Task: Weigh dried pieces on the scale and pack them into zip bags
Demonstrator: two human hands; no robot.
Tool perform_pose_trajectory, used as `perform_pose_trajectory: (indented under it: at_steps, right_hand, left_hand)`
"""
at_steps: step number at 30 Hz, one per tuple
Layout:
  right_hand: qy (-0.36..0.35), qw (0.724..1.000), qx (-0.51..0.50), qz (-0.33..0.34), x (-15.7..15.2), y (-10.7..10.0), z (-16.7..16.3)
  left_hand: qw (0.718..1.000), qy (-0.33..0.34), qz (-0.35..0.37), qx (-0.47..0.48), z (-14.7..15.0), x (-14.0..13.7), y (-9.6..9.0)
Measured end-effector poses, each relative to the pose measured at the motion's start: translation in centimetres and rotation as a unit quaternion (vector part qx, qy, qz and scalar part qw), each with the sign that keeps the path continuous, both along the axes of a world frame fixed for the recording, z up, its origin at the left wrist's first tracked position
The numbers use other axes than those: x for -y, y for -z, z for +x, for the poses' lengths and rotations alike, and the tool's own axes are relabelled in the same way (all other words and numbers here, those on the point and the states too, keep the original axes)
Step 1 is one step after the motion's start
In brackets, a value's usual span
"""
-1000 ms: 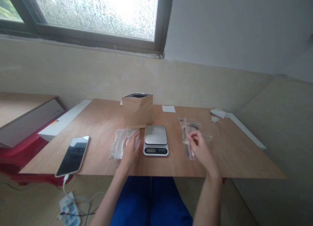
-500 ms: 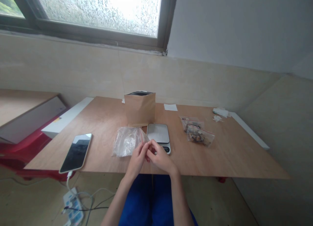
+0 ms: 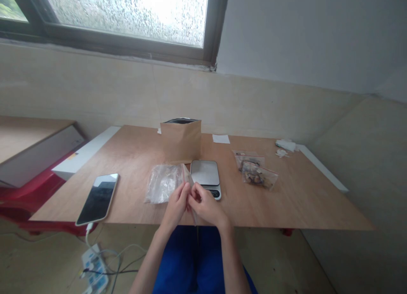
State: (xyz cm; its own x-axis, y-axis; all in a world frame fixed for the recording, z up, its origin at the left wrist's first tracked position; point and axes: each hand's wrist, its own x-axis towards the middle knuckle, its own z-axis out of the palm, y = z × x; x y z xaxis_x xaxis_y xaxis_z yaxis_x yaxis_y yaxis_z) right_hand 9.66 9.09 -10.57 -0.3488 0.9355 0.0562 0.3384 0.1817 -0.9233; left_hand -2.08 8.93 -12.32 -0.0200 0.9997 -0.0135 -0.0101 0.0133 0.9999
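I can read no text, brand or number from where I sit. On the scale [image 3: 205,173], the dark front panel [image 3: 215,194] carries small pale marks too fine for me to make out, and my right hand [image 3: 205,205] hides part of it. A small yellowish patch [image 3: 73,155] on the white strip [image 3: 87,150] along the table's [image 3: 302,200] left is too blurred to tell.

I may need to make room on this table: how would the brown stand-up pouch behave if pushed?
The brown stand-up pouch would probably tip if pushed near its top, since it stands upright. Its walls would likely flex, judging by the curved, gaping mouth. Its weight is hard to guess, as its inside is mostly hidden.
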Motion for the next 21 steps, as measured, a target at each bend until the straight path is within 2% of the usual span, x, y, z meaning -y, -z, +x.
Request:
perform_pose_trajectory:
  at_steps: [6, 14, 21]
  right_hand:
    - [0.038, 0.999, -0.024, -0.009, -0.2, -0.3, 0.0]
    - [0.069, 0.997, -0.007, 0.027, -0.3, 0.4, 0.1]
    - [0.076, 0.994, -0.068, 0.023, -0.5, 1.0, -0.1]
  left_hand:
    - [1.000, 0.017, 0.020, 0.018, 0.4, 0.4, -0.4]
    - [0.999, 0.015, 0.034, -0.035, 0.9, 0.4, -0.4]
    - [0.994, 0.035, 0.077, -0.069, 0.6, 0.6, -0.7]
